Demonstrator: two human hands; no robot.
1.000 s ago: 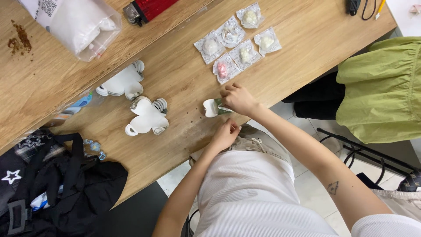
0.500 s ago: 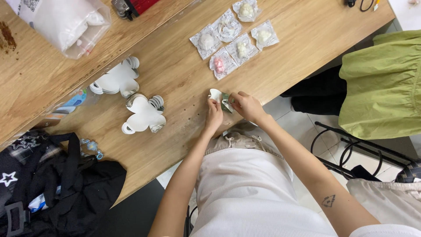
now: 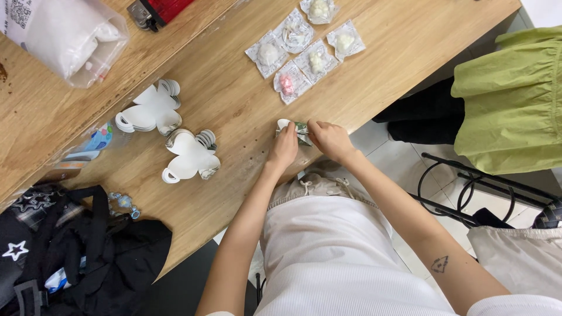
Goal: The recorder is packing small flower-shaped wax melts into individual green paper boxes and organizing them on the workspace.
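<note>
Both your hands pinch small white-and-green piece [image 3: 295, 131] at table [image 3: 234, 105] edge: left hand [image 3: 284, 148], right hand [image 3: 329, 139], fingers closed on it.

on the surface [image 3: 234, 88], both hands meet at its near edge: the left hand [image 3: 285, 147] and right hand [image 3: 329, 139] lie side by side, touching a small folded piece [image 3: 295, 130] between them. beyond them, toward the far right corner, a cluster of sealed packets [image 3: 304, 41] lies close together. to the left of the hands, well apart from them, two stacks of flat cutouts [image 3: 192, 155] sit just beside each other near the middle of the surface. a plastic bag [image 3: 70, 35] rests at the far left corner, with a clip-like tool [image 3: 153, 11] at the far edge to its right. a dark bag [image 3: 70, 257] lies at the near left end.
</note>
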